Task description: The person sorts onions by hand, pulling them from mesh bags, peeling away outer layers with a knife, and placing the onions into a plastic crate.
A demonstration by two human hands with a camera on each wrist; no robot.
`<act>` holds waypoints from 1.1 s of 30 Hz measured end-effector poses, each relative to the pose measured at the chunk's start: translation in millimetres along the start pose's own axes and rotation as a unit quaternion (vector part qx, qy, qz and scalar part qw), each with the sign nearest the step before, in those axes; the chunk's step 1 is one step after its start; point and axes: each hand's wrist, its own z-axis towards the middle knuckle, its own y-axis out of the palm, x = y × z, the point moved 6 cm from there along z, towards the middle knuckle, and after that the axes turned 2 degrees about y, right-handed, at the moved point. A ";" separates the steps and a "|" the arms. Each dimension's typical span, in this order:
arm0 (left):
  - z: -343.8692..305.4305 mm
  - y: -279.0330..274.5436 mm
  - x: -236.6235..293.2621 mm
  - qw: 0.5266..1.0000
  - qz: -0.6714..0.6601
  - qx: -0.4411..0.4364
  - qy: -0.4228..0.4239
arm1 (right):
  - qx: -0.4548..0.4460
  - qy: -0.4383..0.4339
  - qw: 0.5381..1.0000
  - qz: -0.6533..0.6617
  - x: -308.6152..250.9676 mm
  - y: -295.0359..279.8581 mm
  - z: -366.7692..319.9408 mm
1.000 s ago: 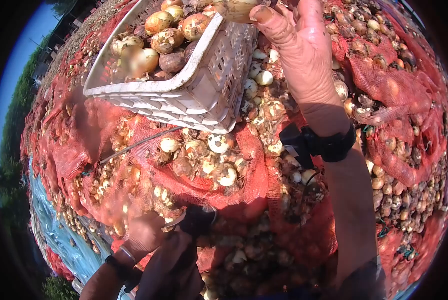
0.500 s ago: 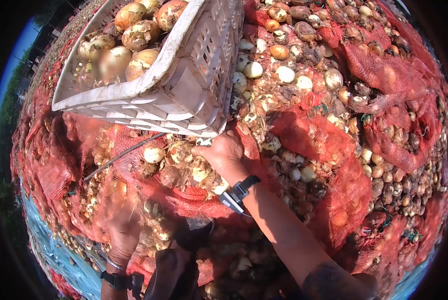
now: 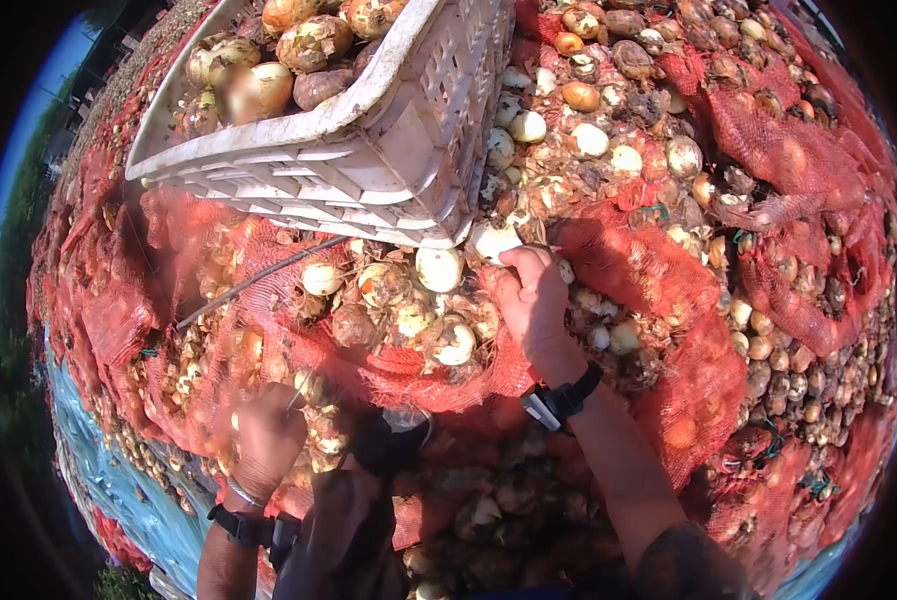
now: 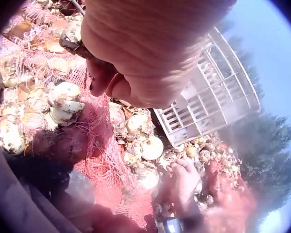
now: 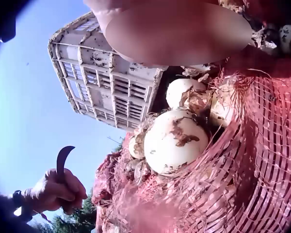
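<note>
My left hand (image 3: 272,432) is low on the left in the head view. The right wrist view shows that hand (image 5: 58,191) gripping a small dark curved blade (image 5: 62,160), its tip upward. My right hand (image 3: 539,310) is over the onions beside the crate's near corner, fingers bent, close to a pale onion (image 3: 494,241); whether they hold anything is hidden. In the left wrist view the right hand (image 4: 185,183) is low among onions. Below it in the right wrist view are a large white onion (image 5: 172,141) and red mesh (image 5: 266,141).
A white plastic crate (image 3: 399,150) holding several onions stands upper left of my right hand. A thin dark rod (image 3: 259,283) lies across the red netting. Loose onions and mesh (image 3: 779,160) spread on the right, and blue plastic sheeting (image 3: 99,470) lies at lower left.
My right hand has come down from beside the crate's top to the pile, then shifted right along it. The onion it held earlier is out of that hand. The left hand has moved slightly.
</note>
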 end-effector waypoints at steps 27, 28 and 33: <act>3.2 7.4 12.5 0.994 0.094 -0.042 -0.019 | 0.146 -0.287 0.899 0.296 -172.5 -131.7 159.2; 2.6 8.5 6.0 0.995 0.084 -0.042 -0.030 | 0.112 -0.161 0.917 0.348 -135.6 -121.1 158.7; -4.0 7.7 -17.8 0.999 0.017 -0.033 -0.038 | -0.114 0.034 0.993 -0.016 30.2 5.9 122.1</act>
